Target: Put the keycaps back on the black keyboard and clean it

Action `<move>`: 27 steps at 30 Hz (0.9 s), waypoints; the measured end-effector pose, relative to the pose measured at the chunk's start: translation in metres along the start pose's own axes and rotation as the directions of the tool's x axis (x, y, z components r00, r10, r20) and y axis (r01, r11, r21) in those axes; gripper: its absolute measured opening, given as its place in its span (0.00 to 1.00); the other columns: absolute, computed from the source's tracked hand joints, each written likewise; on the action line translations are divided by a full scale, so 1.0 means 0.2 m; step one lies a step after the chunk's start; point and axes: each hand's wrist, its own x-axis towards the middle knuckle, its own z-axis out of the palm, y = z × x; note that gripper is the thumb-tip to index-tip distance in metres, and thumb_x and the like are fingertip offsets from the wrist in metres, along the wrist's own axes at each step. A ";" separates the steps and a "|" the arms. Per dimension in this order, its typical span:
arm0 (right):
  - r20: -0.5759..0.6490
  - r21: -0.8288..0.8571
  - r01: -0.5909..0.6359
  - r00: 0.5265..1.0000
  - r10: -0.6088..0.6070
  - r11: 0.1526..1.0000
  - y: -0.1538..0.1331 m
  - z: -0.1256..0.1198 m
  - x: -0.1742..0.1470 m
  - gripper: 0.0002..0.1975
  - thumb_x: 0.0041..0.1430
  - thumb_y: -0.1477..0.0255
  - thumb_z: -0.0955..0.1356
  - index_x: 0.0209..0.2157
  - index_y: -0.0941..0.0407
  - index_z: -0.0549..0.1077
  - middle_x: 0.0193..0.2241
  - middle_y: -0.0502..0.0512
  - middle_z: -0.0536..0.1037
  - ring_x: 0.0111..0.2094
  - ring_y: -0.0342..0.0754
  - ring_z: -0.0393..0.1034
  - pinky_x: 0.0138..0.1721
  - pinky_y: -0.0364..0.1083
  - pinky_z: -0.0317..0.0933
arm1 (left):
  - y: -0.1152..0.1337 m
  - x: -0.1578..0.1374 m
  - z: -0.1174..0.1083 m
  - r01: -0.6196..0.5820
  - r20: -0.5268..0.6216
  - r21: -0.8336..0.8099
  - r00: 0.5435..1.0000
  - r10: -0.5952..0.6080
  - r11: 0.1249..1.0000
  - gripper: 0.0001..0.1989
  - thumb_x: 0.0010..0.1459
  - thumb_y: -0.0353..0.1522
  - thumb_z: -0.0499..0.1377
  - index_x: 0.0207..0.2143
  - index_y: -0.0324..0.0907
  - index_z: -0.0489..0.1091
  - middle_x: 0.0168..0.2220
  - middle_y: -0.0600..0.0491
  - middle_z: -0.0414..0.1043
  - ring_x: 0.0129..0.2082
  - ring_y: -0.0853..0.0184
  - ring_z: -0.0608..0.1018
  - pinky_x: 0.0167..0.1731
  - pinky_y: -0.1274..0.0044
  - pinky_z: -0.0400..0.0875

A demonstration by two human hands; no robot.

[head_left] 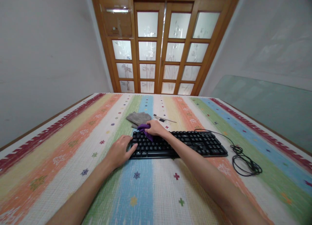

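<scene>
A black keyboard (195,143) lies flat on the striped cloth covering the table. My left hand (120,150) grips its left end, with the thumb over the front keys and the fingers along the side. A purple cloth (144,129) is pinched in my right hand (156,127), which is over the upper left keys. Part of the cloth hangs onto the keys. My right forearm crosses the keyboard and hides some keys in the middle. Just behind the purple cloth lies a folded grey cloth (138,118).
Behind the keyboard are a thin brush-like stick (168,119) and a small black piece (162,120). The keyboard's cable (246,169) lies coiled at the right. A pale green panel (263,105) stands by the right wall. Wooden glazed doors (161,49) close off the far end.
</scene>
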 end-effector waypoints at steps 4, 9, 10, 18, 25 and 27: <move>-0.019 0.036 0.052 0.999 -0.051 0.998 0.04 -0.05 -0.02 0.20 0.58 0.76 0.73 0.52 0.59 0.75 0.39 0.56 0.80 0.39 0.49 0.72 0.39 0.43 0.61 | -0.01 0.00 0.00 0.003 0.003 -0.002 1.000 -0.003 1.000 0.17 0.67 0.43 0.52 0.44 0.41 0.72 0.43 0.44 0.77 0.45 0.56 0.79 0.49 0.65 0.75; 0.048 0.041 0.117 0.992 -0.119 0.992 0.09 -0.12 -0.05 0.14 0.57 0.76 0.75 0.47 0.56 0.79 0.36 0.51 0.80 0.37 0.46 0.72 0.38 0.41 0.59 | 0.00 0.00 0.00 0.011 0.015 -0.014 1.000 -0.011 1.000 0.16 0.67 0.42 0.52 0.44 0.41 0.72 0.44 0.44 0.77 0.46 0.56 0.79 0.50 0.65 0.74; 0.057 0.035 0.114 0.992 -0.116 0.993 0.10 -0.12 -0.05 0.12 0.57 0.76 0.75 0.44 0.57 0.80 0.35 0.51 0.80 0.36 0.46 0.72 0.37 0.40 0.59 | 0.00 0.00 -0.01 0.013 0.016 -0.017 1.000 -0.013 1.000 0.16 0.67 0.42 0.52 0.44 0.41 0.72 0.44 0.44 0.77 0.46 0.56 0.79 0.50 0.64 0.74; -0.064 -0.025 -0.004 0.998 0.003 1.000 0.09 0.00 -0.05 0.08 0.62 0.70 0.72 0.39 0.60 0.82 0.35 0.60 0.81 0.39 0.53 0.73 0.37 0.45 0.60 | 0.00 0.00 -0.01 0.014 0.028 -0.015 1.000 -0.014 1.000 0.17 0.67 0.44 0.51 0.44 0.41 0.72 0.43 0.44 0.77 0.46 0.55 0.79 0.50 0.64 0.74; -0.145 -0.029 0.212 0.966 -0.214 0.977 0.00 0.01 -0.07 0.08 0.67 0.72 0.70 0.47 0.57 0.79 0.42 0.56 0.77 0.43 0.47 0.69 0.46 0.44 0.59 | -0.01 0.00 0.00 0.009 0.030 -0.015 1.000 -0.009 1.000 0.17 0.68 0.44 0.51 0.45 0.41 0.70 0.45 0.44 0.76 0.47 0.55 0.78 0.51 0.64 0.74; -0.119 -0.049 0.282 0.951 -0.286 0.958 -0.01 0.02 -0.08 0.07 0.65 0.74 0.72 0.45 0.57 0.80 0.41 0.55 0.76 0.44 0.47 0.67 0.47 0.44 0.59 | -0.01 0.00 0.00 0.005 0.027 -0.016 1.000 -0.005 1.000 0.17 0.68 0.44 0.51 0.47 0.41 0.70 0.45 0.44 0.75 0.49 0.55 0.77 0.52 0.63 0.73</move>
